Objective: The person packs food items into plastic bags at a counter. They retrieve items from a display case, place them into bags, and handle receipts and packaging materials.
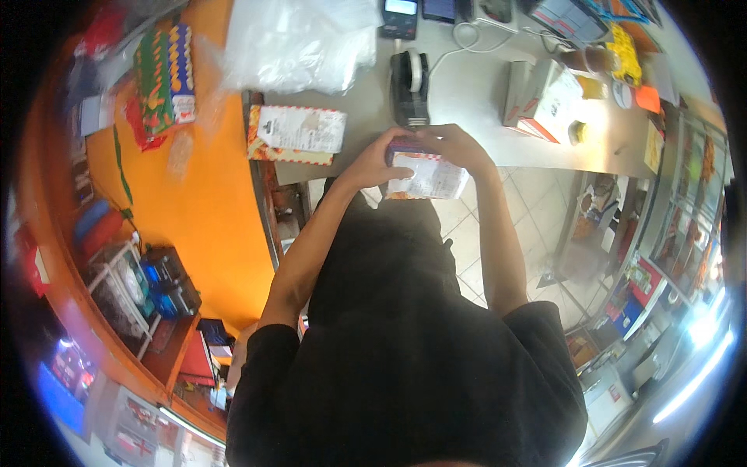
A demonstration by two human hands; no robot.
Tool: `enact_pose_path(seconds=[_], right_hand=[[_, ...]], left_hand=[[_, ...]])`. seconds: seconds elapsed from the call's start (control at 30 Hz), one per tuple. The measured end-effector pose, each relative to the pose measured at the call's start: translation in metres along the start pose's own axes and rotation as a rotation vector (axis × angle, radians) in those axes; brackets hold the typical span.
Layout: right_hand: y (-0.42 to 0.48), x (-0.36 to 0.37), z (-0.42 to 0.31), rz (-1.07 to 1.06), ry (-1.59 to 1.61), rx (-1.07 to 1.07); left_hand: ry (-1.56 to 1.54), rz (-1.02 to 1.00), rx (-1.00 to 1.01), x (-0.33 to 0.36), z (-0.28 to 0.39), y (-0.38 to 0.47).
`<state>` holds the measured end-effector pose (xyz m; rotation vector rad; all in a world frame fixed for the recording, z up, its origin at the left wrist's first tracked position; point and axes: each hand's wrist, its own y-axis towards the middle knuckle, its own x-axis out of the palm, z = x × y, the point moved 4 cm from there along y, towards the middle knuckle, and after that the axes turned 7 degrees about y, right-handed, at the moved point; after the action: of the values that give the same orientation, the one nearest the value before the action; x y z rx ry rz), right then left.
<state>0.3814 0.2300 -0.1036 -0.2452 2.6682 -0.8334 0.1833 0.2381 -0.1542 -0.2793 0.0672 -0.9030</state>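
Note:
In front of my body, over the counter's near edge, I hold a small printed box (pixel 402 145) with a white paper slip (pixel 432 180) bearing print against its side. My left hand (pixel 370 160) grips the box from the left, its thumb pressed on the slip. On the upper right side, my right hand (pixel 458 149) closes around the box, its fingertips near the top edge. Directly beyond my hands stands a black tape dispenser (pixel 401 96) with a roll of tape. Another printed box (pixel 255 140), topped with a printed slip (pixel 303 129), lies to the left.
Clear plastic bags (pixel 297 46) are heaped at the back left of the metal counter (pixel 467 105). A card terminal (pixel 400 20) stands behind the dispenser. White boxes (pixel 543 102) sit at right. Snack packs (pixel 163 82) lie on the orange surface (pixel 216 204) at left.

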Motion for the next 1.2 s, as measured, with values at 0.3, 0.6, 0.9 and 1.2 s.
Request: enact_pose_path(seconds=[0.3, 0.6, 0.9, 1.2], right_hand=[[-0.010, 0.016, 0.033, 0.076, 0.356, 0.033], [0.021, 0.016, 0.042, 0.379, 0.083, 0.146], [-0.096, 0.051, 0.106, -0.301, 0.462, 0.311], [-0.156, -0.298, 0.192, 0.735, -0.319, 0.029]], left_hand=[[0.154, -0.056, -0.021, 0.005, 0.009, -0.011], [0.267, -0.285, 0.150, -0.031, 0.031, 0.050], [0.330, -0.552, 0.152, 0.030, 0.109, -0.007], [0.351, -0.509, 0.407, 0.191, 0.201, 0.130]])
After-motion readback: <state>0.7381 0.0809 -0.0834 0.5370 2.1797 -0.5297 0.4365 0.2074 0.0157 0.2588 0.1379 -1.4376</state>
